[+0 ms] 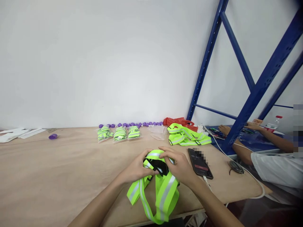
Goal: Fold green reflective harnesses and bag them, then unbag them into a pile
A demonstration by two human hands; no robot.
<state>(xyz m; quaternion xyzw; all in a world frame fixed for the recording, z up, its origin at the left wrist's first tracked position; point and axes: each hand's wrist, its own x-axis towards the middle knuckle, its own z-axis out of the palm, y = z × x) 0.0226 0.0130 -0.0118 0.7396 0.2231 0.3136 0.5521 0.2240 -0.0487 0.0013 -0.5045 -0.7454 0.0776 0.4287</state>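
Observation:
Near the table's front edge, both my hands grip a neon-yellow reflective strap (165,195) with silver stripes and black parts. My left hand (137,167) pinches its upper left side, thumb inside the loop. On the upper right, the fingers of my right hand (178,164) curl over the top of the band. Loose loops of it hang down over the table edge below my hands. Farther back lie several clear bags with folded straps, one of them a middle bag (120,134). A loose heap of similar straps (186,135) lies to their right.
Purple pieces (132,125) line the wall beside a red bag (177,121) and clear empty bags (157,131). A phone (200,164) with a white cable lies right of my hands, near dark glasses (236,167). Beyond a blue rack post (260,85), another person's arms (243,153) work.

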